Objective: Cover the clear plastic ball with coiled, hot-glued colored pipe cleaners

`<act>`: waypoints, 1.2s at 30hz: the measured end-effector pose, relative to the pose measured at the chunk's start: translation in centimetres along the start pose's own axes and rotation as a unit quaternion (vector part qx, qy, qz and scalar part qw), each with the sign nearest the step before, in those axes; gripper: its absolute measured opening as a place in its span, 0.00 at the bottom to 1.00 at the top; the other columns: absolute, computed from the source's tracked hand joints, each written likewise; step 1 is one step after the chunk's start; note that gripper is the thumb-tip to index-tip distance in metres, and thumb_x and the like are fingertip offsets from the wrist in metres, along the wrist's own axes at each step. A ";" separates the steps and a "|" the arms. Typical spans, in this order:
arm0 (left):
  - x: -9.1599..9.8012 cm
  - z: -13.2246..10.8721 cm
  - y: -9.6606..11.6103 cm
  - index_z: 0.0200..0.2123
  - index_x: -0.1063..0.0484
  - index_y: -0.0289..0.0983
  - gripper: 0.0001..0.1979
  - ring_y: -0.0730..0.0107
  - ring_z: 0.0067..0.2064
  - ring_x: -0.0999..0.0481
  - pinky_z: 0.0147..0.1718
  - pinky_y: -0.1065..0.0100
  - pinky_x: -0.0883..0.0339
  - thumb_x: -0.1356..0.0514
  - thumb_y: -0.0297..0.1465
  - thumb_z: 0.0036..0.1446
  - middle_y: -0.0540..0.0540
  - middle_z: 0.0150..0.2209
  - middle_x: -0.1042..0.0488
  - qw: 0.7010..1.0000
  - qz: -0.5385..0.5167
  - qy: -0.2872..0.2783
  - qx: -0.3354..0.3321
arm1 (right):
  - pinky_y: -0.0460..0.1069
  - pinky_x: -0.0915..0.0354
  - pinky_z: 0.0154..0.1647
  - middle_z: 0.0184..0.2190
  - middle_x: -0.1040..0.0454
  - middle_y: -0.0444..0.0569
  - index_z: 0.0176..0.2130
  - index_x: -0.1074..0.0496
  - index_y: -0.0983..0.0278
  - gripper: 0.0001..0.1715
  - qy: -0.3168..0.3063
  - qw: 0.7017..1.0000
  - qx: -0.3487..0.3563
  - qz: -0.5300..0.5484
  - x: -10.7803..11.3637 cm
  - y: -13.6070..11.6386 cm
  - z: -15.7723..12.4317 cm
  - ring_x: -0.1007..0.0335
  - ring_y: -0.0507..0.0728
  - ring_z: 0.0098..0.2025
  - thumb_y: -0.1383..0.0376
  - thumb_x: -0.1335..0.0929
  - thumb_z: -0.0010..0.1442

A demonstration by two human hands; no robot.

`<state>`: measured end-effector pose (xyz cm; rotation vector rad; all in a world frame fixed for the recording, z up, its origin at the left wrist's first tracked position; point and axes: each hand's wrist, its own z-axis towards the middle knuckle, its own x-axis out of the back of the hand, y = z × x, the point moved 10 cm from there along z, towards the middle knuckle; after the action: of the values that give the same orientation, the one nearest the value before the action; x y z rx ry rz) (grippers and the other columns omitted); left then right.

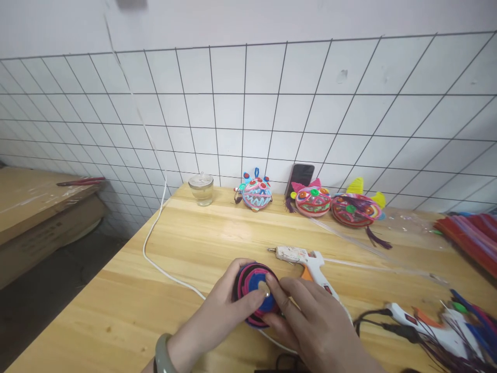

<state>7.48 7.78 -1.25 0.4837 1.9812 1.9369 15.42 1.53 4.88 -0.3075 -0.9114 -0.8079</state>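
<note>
A round coiled piece (253,295) of dark purple, pink and blue fuzzy wire sits low on the wooden table (186,243), tilted up toward me. My left hand (223,311), with a pale green bangle at the wrist, wraps round its left side, thumb pressing the blue centre. My right hand (310,321) grips its right edge, fingers curled against the coil. A white hot glue gun (306,259) lies just behind the right hand, nozzle pointing left.
Three finished coiled animal faces (256,194) (312,201) (357,208) lean at the tiled wall beside a dark phone (300,176) and a lidded glass jar (201,189). A white cable (155,228) crosses the table. A second glue gun (411,318) and fuzzy wire bundles (471,235) lie right. Cardboard boxes (34,207) stand left.
</note>
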 end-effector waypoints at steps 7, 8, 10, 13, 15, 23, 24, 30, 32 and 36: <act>-0.3 -0.4 0.3 0.46 0.35 0.39 0.14 0.61 0.48 0.31 0.47 0.63 0.37 0.41 0.35 0.56 0.46 0.45 0.28 1.000 0.005 -0.007 -0.006 | 0.49 0.31 0.25 0.28 0.26 0.53 0.48 0.30 0.73 0.19 0.027 0.999 -0.006 0.041 1.0 0.1 0.2 0.29 0.54 0.26 0.61 0.39 0.65; -0.4 -0.5 0.3 0.47 0.35 0.40 0.15 0.61 0.49 0.31 0.47 0.62 0.38 0.41 0.36 0.57 0.46 0.45 0.28 1.000 -0.001 -0.014 -0.003 | 0.48 0.32 0.24 0.28 0.26 0.53 0.48 0.30 0.72 0.19 0.035 0.998 -0.007 0.043 1.2 0.2 0.2 0.30 0.54 0.26 0.61 0.40 0.65; -0.7 -0.5 0.5 0.48 0.35 0.40 0.16 0.60 0.50 0.32 0.49 0.62 0.39 0.43 0.38 0.58 0.46 0.46 0.29 0.999 -0.021 -0.034 0.001 | 0.47 0.32 0.23 0.27 0.26 0.53 0.47 0.30 0.71 0.18 0.052 0.998 -0.008 0.039 1.7 0.4 0.3 0.30 0.53 0.25 0.61 0.40 0.66; -0.8 -0.5 0.9 0.50 0.36 0.40 0.20 0.59 0.52 0.33 0.51 0.60 0.41 0.47 0.44 0.59 0.44 0.48 0.29 0.998 -0.042 -0.050 -0.017 | 0.47 0.33 0.23 0.28 0.26 0.53 0.45 0.29 0.70 0.19 0.056 0.998 -0.009 0.034 1.8 0.6 0.4 0.30 0.54 0.25 0.60 0.40 0.66; -0.7 -0.4 0.9 0.49 0.36 0.39 0.22 0.58 0.50 0.32 0.50 0.59 0.40 0.44 0.45 0.56 0.44 0.47 0.29 0.997 -0.047 -0.049 -0.026 | 0.47 0.33 0.22 0.28 0.26 0.54 0.46 0.29 0.71 0.19 0.054 0.998 -0.009 0.036 1.7 0.5 0.4 0.30 0.54 0.25 0.60 0.40 0.65; -0.6 -0.1 -0.6 0.46 0.35 0.39 0.25 0.56 0.46 0.29 0.43 0.60 0.35 0.32 0.34 0.44 0.44 0.44 0.28 0.999 -0.046 -0.013 0.010 | 0.46 0.33 0.21 0.27 0.25 0.54 0.45 0.29 0.73 0.20 0.050 0.999 -0.005 0.018 1.5 0.0 0.4 0.30 0.53 0.24 0.61 0.42 0.67; -0.6 -0.1 -0.4 0.46 0.35 0.39 0.23 0.57 0.46 0.29 0.43 0.60 0.35 0.33 0.33 0.46 0.45 0.44 0.28 0.999 -0.030 -0.009 0.006 | 0.47 0.32 0.22 0.27 0.25 0.54 0.45 0.30 0.74 0.20 0.045 0.999 -0.005 0.025 1.4 0.0 0.4 0.29 0.53 0.25 0.61 0.41 0.67; -0.5 -0.4 0.6 0.44 0.35 0.38 0.18 0.59 0.45 0.29 0.43 0.61 0.34 0.37 0.25 0.48 0.45 0.42 0.27 1.000 0.026 -0.010 0.000 | 0.48 0.31 0.23 0.26 0.25 0.51 0.47 0.31 0.74 0.19 0.010 0.998 0.010 0.065 1.0 -0.5 0.6 0.29 0.54 0.25 0.61 0.39 0.65; -0.5 -0.5 0.7 0.44 0.35 0.37 0.19 0.59 0.44 0.29 0.43 0.61 0.34 0.37 0.24 0.47 0.45 0.42 0.27 0.999 0.037 -0.010 0.004 | 0.48 0.32 0.23 0.26 0.25 0.52 0.47 0.31 0.74 0.20 0.010 0.997 0.013 0.071 1.1 -0.4 0.5 0.29 0.54 0.25 0.60 0.39 0.65; -0.7 -0.5 0.4 0.44 0.36 0.38 0.19 0.61 0.44 0.29 0.43 0.61 0.34 0.38 0.23 0.47 0.46 0.42 0.28 0.999 0.026 -0.014 0.013 | 0.48 0.32 0.24 0.29 0.26 0.53 0.51 0.34 0.71 0.19 -0.001 0.991 -0.010 0.132 0.6 0.4 0.0 0.30 0.54 0.27 0.64 0.41 0.66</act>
<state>7.90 6.97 -0.82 0.5705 1.9975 1.9272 15.94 1.50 5.44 -0.4367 -0.8428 -0.5730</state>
